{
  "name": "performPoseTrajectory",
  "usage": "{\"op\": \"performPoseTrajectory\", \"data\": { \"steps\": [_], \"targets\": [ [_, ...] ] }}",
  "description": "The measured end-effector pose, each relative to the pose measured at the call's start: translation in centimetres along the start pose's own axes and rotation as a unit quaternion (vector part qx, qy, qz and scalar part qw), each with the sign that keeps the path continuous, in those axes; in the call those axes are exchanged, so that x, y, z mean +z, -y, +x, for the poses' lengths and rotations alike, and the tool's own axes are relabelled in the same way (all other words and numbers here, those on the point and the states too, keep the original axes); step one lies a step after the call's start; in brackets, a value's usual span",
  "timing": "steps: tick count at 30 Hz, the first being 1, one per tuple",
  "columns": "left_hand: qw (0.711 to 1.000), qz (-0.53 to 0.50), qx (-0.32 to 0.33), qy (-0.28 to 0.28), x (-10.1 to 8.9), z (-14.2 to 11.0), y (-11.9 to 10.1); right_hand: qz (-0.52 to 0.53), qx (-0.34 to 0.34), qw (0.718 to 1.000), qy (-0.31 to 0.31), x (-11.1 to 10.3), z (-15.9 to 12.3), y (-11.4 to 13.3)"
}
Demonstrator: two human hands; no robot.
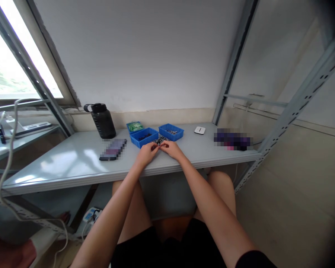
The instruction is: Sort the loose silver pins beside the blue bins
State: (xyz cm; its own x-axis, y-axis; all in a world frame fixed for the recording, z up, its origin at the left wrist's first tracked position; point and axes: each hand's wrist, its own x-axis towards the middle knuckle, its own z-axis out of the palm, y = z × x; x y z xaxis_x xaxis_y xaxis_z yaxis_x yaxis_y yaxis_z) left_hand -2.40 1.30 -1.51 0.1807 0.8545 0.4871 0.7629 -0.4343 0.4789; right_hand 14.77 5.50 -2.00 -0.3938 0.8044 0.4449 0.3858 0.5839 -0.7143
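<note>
My left hand (147, 153) and my right hand (171, 149) meet near the table's front edge, fingertips almost touching. The fingers of both are bent and pinched together; whatever they hold is too small to make out. Just beyond the fingertips lies a pile of small black and silvery parts (160, 140), partly covered by the hands. A blue bin with dark small pieces (144, 137) stands behind my left hand. Behind my right hand is another blue bin (171, 131), holding thin silvery pieces.
A third blue bin with a green packet (135, 127) sits at the back. Left of it stand a black water bottle (104, 121) and a blurred phone-like object (113, 149). On the right lie a white square item (200, 130) and a blurred purple thing (232, 140). Metal posts flank the table.
</note>
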Motion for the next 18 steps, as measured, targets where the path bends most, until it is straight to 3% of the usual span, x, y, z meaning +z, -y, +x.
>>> {"op": "performPoseTrajectory", "data": {
  "steps": [18],
  "targets": [
    [1.000, 0.013, -0.006, 0.014, 0.25, 0.14, 0.54, 0.025, -0.011, 1.000, -0.007, -0.01, -0.16, 0.19]
  ]
}}
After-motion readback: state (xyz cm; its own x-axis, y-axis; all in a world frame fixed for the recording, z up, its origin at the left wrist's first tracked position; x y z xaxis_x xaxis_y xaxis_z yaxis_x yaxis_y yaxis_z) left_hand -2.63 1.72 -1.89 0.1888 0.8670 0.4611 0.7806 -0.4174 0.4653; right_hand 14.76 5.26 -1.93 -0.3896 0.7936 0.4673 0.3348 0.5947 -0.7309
